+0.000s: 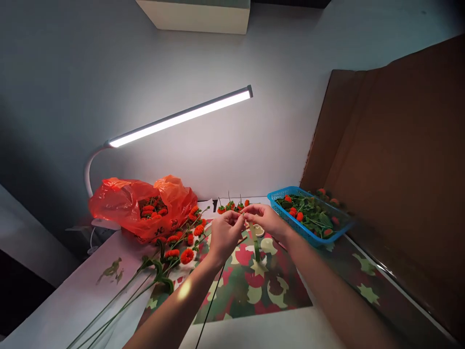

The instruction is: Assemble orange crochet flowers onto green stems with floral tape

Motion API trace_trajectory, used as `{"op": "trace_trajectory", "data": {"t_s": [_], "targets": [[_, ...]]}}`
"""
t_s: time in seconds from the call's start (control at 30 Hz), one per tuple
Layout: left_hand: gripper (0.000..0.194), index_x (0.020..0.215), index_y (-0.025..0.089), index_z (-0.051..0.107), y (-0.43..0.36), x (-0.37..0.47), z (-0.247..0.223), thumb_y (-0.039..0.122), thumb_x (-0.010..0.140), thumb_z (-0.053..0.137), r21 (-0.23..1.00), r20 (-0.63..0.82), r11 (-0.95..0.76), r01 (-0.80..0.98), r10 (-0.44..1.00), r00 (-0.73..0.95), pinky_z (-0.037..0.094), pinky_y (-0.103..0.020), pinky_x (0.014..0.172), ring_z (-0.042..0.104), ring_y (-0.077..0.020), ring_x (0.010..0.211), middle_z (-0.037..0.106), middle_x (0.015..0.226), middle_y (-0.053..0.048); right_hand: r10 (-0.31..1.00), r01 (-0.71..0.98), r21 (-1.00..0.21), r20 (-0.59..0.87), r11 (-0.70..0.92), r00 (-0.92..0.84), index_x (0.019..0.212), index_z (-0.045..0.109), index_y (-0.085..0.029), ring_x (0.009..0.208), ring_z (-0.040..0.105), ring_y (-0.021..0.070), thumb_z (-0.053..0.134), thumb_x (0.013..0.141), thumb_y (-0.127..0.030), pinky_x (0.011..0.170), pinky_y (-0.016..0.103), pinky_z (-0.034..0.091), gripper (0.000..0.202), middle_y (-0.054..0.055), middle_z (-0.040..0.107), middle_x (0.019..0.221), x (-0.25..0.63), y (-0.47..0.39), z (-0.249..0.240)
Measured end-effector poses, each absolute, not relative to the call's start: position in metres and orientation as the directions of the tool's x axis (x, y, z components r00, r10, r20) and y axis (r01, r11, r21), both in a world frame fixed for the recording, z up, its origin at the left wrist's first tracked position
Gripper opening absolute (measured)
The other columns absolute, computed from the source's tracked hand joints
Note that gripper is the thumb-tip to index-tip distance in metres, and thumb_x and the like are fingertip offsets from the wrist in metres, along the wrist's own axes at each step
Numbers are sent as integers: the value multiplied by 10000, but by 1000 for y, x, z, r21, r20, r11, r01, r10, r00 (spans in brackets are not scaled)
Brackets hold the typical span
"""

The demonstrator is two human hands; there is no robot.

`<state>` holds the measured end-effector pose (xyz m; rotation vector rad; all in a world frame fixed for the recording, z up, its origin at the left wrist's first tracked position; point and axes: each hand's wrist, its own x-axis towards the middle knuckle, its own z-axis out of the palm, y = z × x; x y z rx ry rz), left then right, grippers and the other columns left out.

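My left hand (225,235) and my right hand (268,221) meet over the patterned sheet, fingertips pinched close together. From my left hand a thin dark stem (208,312) slants down past the wrist toward the near edge. A strip of green tape (256,251) hangs below the fingers of my right hand. Whatever sits right between the fingertips is too small to make out. Just behind the strip lies a pale ring-shaped roll (259,230). Several orange-red flower heads (229,206) with green bases stand beyond my hands.
Left, an orange-red plastic bag (123,206) holds more flower heads, with long-stemmed flowers (187,256) lying before it. At right, a blue basket (315,238) contains greenery and red flowers. A lit lamp bar (181,116) spans above. Brown cardboard (392,160) stands along the right side.
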<state>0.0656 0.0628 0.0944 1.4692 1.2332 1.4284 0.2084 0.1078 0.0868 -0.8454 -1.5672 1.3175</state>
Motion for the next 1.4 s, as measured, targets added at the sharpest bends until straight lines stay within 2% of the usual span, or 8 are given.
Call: {"op": "trace_trajectory", "data": {"t_s": [0.1,0.2,0.37,0.5,0.67,0.87,1.13,1.4], "targets": [[238,682,131,597,72,68,121,361,742,616,943,329,-327,67,944,-27,381,-161,389,487,-65,393,585,520,12,887,-167,-961,270,222,-374,860,692,-178,787,594,157,727,683,-397,758,309,446,284,33,669,833,209,112,112],[246,698,129,587,79,73,147,368,748,620,934,358,-358,-10,933,28,350,-150,375,460,-51,379,574,525,17,881,-260,-927,347,271,-320,815,698,-181,742,578,139,742,673,-388,746,300,436,255,19,663,769,211,113,137],[255,705,137,556,88,81,167,380,757,610,934,353,-347,-92,933,69,301,-147,335,401,-38,333,545,507,33,883,-303,-894,406,330,-237,773,691,-187,699,551,116,762,659,-343,708,273,419,205,1,648,724,216,118,156],[259,711,149,538,98,80,157,394,785,577,944,324,-318,-86,944,69,308,-149,339,397,-43,340,536,496,37,910,-263,-923,344,281,-233,763,686,-182,696,558,121,757,663,-344,715,279,431,203,2,647,708,214,126,151],[253,736,140,587,108,71,144,384,802,574,939,332,-336,77,941,63,354,-150,389,454,-55,406,570,540,15,936,-256,-947,258,196,-240,775,700,-177,765,591,144,763,643,-345,778,300,449,222,17,676,746,207,137,138],[273,820,134,660,110,61,142,394,802,581,940,297,-309,149,950,95,375,-162,405,492,-71,446,600,579,0,936,-169,-957,271,236,-226,803,722,-181,815,608,166,724,687,-352,807,320,458,206,38,700,806,205,140,129],[299,860,129,711,102,51,156,370,684,716,977,166,-195,92,953,255,427,-192,434,534,-95,492,670,665,-42,943,-152,-963,251,221,-219,750,684,-172,716,574,134,728,675,-353,725,288,452,201,10,659,733,209,133,133],[304,726,116,682,99,60,154,394,629,758,986,166,-168,0,972,168,436,-201,431,577,-119,488,659,612,-49,923,-224,-966,202,132,-327,741,646,-171,687,530,122,716,690,-345,692,266,427,195,-2,600,702,215,132,136]]}}
